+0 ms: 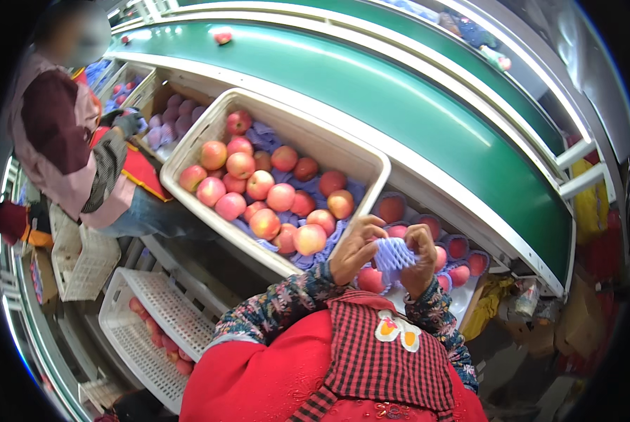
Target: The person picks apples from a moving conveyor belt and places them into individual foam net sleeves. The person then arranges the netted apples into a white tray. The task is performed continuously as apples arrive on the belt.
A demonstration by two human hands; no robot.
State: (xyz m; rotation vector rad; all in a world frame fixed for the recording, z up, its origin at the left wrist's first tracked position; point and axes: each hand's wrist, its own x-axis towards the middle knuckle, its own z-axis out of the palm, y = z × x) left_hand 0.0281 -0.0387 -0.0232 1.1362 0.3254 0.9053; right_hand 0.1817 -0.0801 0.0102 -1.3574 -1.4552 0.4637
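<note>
A lilac foam fruit net [394,255] is stretched between my two hands above a carton of apples. My left hand [358,247] pinches its left edge and my right hand [419,258] its right edge. I cannot tell whether an apple is inside the net. Beneath and beyond my hands, apples in foam nets [458,274] sit in a tray in the carton. To the left stands a large white plastic crate [315,132] with many bare red-yellow apples [280,197]. More lilac foam nets [263,136] lie among those apples.
A green conveyor belt [346,79] with a white rail runs behind the crate, carrying an apple [222,36]. At far left a gloved co-worker [72,137] stands by another carton of netted apples [175,116]. White perforated baskets [151,306] are at lower left, one with apples.
</note>
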